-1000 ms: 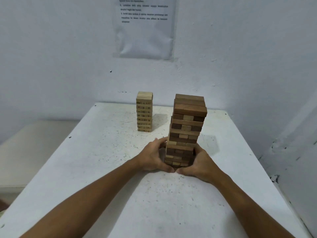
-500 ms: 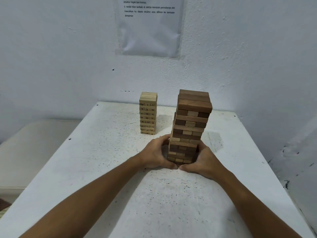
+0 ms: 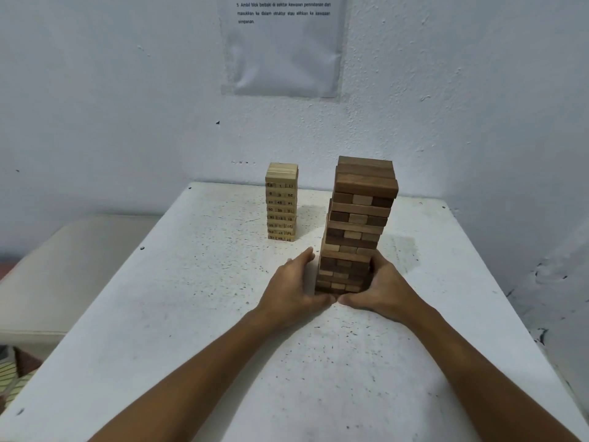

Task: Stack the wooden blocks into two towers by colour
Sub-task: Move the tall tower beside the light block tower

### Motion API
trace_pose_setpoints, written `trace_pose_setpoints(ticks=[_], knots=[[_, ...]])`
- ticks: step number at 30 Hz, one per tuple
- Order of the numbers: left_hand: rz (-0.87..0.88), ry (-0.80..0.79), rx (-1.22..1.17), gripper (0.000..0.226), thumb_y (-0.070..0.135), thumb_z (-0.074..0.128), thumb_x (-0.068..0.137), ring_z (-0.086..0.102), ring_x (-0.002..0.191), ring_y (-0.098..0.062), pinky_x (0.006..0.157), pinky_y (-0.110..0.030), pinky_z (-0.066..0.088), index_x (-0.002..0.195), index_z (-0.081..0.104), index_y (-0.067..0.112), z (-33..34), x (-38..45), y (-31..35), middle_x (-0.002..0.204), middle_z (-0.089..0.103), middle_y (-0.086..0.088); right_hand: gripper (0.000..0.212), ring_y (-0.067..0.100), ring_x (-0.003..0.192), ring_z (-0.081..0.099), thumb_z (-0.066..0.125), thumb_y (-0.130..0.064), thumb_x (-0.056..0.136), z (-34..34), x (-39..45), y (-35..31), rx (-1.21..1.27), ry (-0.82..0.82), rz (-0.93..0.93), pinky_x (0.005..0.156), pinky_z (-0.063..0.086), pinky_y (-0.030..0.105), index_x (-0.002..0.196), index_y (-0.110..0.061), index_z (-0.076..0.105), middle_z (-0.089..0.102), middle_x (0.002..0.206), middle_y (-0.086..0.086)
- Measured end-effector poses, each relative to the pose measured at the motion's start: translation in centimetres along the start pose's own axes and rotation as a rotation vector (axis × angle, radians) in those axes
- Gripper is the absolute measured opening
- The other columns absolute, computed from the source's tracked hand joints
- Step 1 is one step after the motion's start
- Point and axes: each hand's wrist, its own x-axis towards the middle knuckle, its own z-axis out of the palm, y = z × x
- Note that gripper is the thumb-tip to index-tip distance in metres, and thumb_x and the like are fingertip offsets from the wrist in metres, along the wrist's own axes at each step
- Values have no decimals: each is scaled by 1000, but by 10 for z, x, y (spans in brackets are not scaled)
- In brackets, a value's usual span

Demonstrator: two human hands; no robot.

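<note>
A tall tower of mostly dark brown blocks point(image 3: 361, 215), with some lighter blocks mixed in, stands mid-table and leans slightly, its layers uneven. Behind it to the left stands a shorter tower of pale numbered blocks point(image 3: 281, 202). My left hand point(image 3: 293, 288) lies against the left side of the brown tower's base, fingers straight, thumb at the front bottom edge. My right hand point(image 3: 387, 288) curls round the right side of the base, thumb along the front.
The white speckled table point(image 3: 191, 314) ends at a white wall behind the towers. A printed sheet point(image 3: 283, 46) hangs on that wall. A low pale bench point(image 3: 63, 266) sits to the left of the table, and another wall runs close along the right.
My left hand's fingers have straightened and eased off the side of the brown tower. The right hand stays wrapped on the base. The camera has tilted up a little.
</note>
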Motion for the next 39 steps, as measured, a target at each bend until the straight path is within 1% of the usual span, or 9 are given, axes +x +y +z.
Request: trace_pose_setpoints(ticks=[8,11,14,18,21,25,29,35,39], knots=[[-89,243,-411,98,17,83,71,38,134,-8,112,-36,36,151,26,23,24,-35,23,148,41,6,98,7,101,59,91,-14,61,0,-1,-3,-15,1,12,73,49,4,142,-23,37,60,109,-12],[-88,253,-536,104,32,78,66,34,137,-6,114,-37,34,152,19,28,32,-38,31,150,35,11,104,8,105,59,91,-28,55,0,-2,-3,-11,-4,2,81,50,9,143,-24,36,62,116,-8],[-90,284,-656,111,55,72,62,37,137,-8,111,-33,39,153,13,29,36,-34,41,151,33,11,97,8,105,62,89,-15,60,-1,-2,-1,41,-8,21,87,53,17,141,-25,37,63,115,-10],[-52,343,-741,102,63,64,65,54,122,-6,88,-13,48,148,27,19,41,-26,50,138,51,1,92,6,101,60,87,-5,64,0,1,1,42,-8,32,75,52,9,139,-27,38,60,110,-14],[-34,371,-722,92,45,82,59,63,108,-5,88,-24,53,137,40,22,51,-21,51,120,63,4,89,5,103,60,84,-6,69,1,4,3,59,-13,27,72,50,7,142,-25,37,61,114,-9],[-78,412,-671,111,39,98,44,61,116,-14,95,-40,53,137,39,31,63,-12,46,123,62,3,73,-4,97,61,78,-18,81,2,8,6,66,6,10,71,48,7,142,-27,40,60,115,-11],[-90,472,-579,115,45,96,39,59,117,-10,96,-35,53,137,40,25,66,-5,47,122,61,6,70,-16,92,59,76,-13,82,1,8,8,53,9,-20,71,47,6,141,-22,41,60,111,-14],[-127,523,-548,97,26,97,47,61,98,7,84,-9,49,130,48,18,66,-2,52,108,65,12,76,-7,100,62,77,-1,77,0,10,14,43,-5,-60,78,49,9,141,-17,41,62,112,-13],[-124,533,-541,92,25,97,49,61,95,9,82,-7,48,127,50,19,64,-1,52,105,66,13,79,-11,99,60,79,0,76,-2,13,16,25,-15,-73,77,48,8,142,-20,40,61,111,-18]])
